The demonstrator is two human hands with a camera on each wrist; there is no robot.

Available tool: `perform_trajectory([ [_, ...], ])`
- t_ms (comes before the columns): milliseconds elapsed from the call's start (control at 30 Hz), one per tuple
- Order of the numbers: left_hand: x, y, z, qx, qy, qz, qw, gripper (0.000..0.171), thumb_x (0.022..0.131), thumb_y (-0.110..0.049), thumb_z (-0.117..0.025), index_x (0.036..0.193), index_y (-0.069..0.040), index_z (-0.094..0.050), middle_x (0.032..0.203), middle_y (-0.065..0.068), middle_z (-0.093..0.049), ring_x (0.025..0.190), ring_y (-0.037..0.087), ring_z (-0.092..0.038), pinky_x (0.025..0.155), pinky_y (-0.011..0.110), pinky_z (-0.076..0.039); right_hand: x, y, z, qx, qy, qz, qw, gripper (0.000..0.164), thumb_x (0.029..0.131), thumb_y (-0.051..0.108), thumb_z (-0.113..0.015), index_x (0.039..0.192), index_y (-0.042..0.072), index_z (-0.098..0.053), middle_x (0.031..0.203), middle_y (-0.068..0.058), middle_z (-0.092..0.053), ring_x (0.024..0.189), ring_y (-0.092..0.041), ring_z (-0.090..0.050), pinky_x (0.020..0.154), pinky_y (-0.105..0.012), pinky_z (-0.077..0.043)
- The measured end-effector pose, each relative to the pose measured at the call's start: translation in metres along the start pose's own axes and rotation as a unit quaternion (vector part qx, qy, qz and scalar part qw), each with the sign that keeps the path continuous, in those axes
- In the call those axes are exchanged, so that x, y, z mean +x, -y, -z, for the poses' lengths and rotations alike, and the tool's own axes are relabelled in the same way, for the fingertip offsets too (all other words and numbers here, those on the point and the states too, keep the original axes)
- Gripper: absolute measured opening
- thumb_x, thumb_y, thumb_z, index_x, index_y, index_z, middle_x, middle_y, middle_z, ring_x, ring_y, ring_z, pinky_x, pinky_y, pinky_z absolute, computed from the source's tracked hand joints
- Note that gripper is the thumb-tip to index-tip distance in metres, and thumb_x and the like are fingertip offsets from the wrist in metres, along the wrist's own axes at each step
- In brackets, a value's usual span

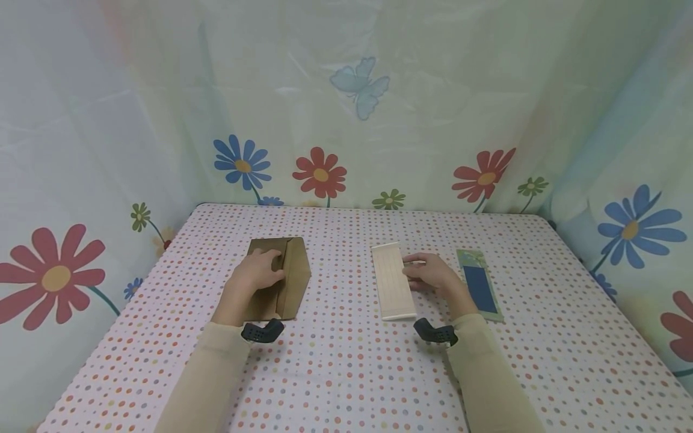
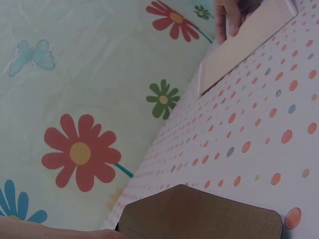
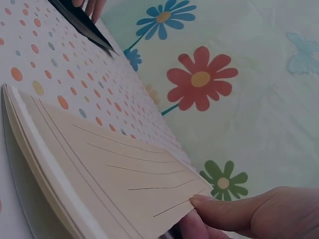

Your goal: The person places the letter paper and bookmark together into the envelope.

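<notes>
My left hand point(image 1: 258, 272) rests on a brown paper envelope point(image 1: 294, 282) at the left of the table, its fingers loosely spread near the flap's fold. The envelope's pointed flap point(image 2: 199, 214) lies outward to the right. With my right hand point(image 1: 431, 273) I pinch the right edge of a folded sheet of cream letter paper point(image 1: 392, 282). Thin printed lines run over that paper point(image 3: 119, 164) in the right wrist view, where the thumb point(image 3: 229, 211) lies on top and the fingers are partly hidden beneath. The paper's folded layers stand slightly apart.
A green card with a dark blue panel point(image 1: 479, 288) lies right of my right hand, partly behind the wrist. A white dotted cloth point(image 1: 341, 373) covers the table. Flower-printed curtains point(image 1: 417, 108) hang behind and at both sides.
</notes>
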State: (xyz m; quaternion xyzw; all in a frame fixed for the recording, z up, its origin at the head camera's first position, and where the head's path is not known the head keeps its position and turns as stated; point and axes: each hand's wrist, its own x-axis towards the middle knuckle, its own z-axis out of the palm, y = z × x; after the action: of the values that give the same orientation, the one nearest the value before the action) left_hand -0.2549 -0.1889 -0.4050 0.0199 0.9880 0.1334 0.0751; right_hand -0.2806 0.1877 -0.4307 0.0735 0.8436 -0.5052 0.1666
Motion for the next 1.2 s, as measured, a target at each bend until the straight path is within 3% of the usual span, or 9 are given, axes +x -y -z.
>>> perform_trajectory([
  [333,0.0012,0.0003,-0.0019,0.005,0.000,0.003,1.0000,0.059,0.090,-0.034,-0.057,0.142,-0.010,-0.043,0.145,0.026,-0.037,0.127,0.047,-0.044,0.097,0.059,-0.043,0.0026,-0.0009,-0.0020,0.027,-0.014,-0.005,1.000,0.045,0.092,0.015,-0.060,0.135,0.005,-0.048,0.102,-0.010,-0.065,0.073,-0.008,-0.064,0.065,-0.023,-0.056],
  [800,0.0009,-0.0017,-0.0017,0.003,0.003,0.005,1.0000,0.057,0.090,-0.032,-0.056,0.142,-0.010,-0.044,0.145,0.027,-0.037,0.129,0.047,-0.042,0.099,0.059,-0.042,0.0041,-0.0025,-0.0050,0.065,-0.004,0.003,0.998,0.046,0.092,0.011,-0.060,0.136,0.003,-0.047,0.106,-0.011,-0.065,0.074,-0.008,-0.065,0.067,-0.023,-0.057],
  [1200,0.0000,-0.0020,-0.0014,0.003,0.004,0.005,1.0000,0.057,0.091,-0.031,-0.056,0.142,-0.009,-0.043,0.145,0.027,-0.036,0.129,0.046,-0.042,0.099,0.059,-0.042,0.0041,-0.0025,-0.0025,0.061,0.005,0.019,0.998,0.047,0.094,0.013,-0.058,0.137,0.003,-0.045,0.108,-0.012,-0.065,0.076,-0.007,-0.065,0.070,-0.023,-0.057],
])
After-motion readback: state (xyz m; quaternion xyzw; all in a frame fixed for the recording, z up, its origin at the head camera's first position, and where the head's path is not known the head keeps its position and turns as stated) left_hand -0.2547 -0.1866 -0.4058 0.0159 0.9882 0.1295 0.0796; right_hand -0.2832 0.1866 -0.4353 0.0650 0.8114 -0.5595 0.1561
